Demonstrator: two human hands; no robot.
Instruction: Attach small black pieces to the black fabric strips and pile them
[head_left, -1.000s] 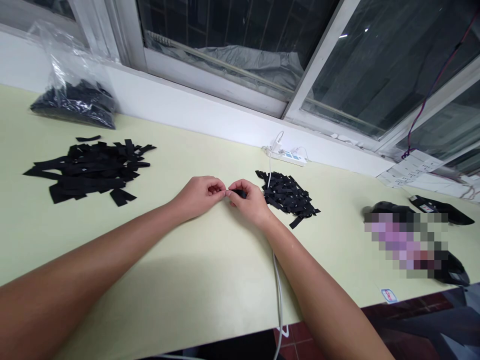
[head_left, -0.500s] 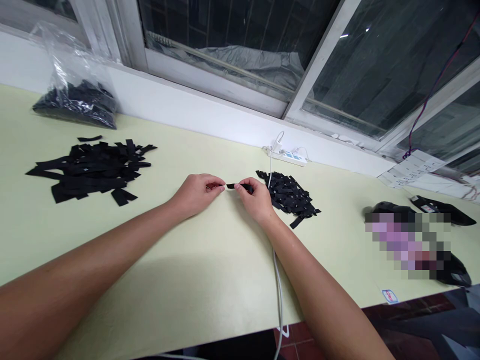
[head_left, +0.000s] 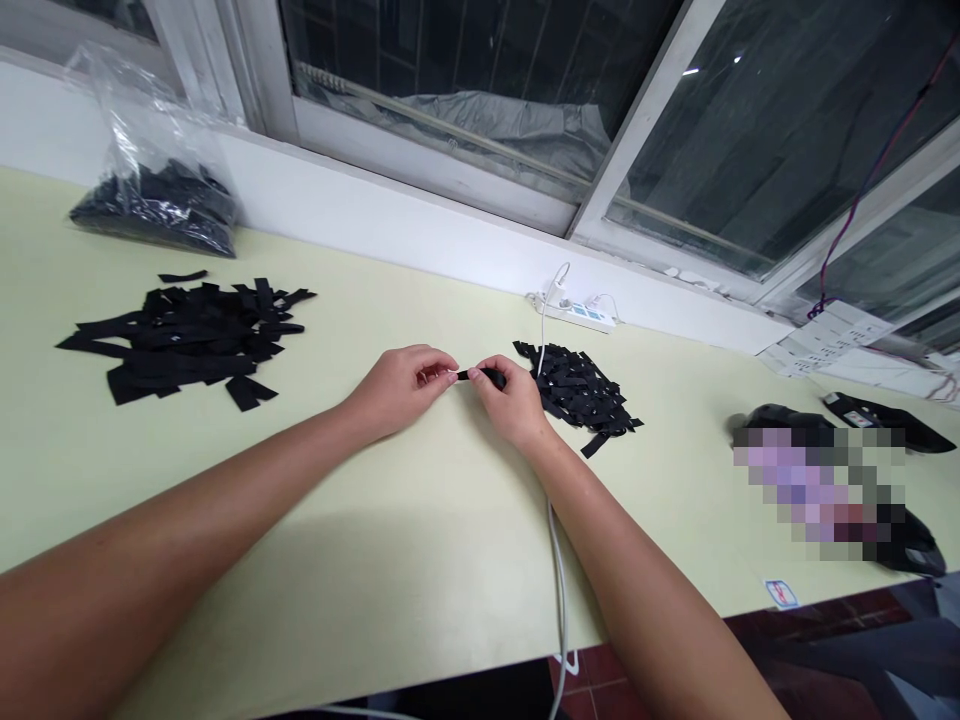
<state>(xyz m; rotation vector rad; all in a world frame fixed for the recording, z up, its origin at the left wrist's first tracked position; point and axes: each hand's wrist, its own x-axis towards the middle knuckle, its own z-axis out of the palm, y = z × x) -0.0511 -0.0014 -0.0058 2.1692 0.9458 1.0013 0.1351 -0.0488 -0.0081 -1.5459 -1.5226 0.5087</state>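
Observation:
My left hand point(head_left: 401, 388) and my right hand point(head_left: 511, 402) meet over the middle of a pale green table point(head_left: 420, 540). Between their fingertips is a small black strip point(head_left: 480, 375); the right thumb and fingers pinch one end, and the left fingertips touch the other end. Just right of my right hand lies a pile of small black strips point(head_left: 579, 392). A wider heap of longer black strips point(head_left: 184, 338) lies far to the left.
A clear plastic bag of black pieces point(head_left: 154, 195) leans at the back left by the window sill. A white power strip point(head_left: 581, 314) sits at the wall, its white cable point(head_left: 557, 580) running under my right arm and off the front edge. Black items point(head_left: 877, 420) lie at the right.
The hands were pressed together, parted slightly with the strip showing between them, and have now closed in again on the strip.

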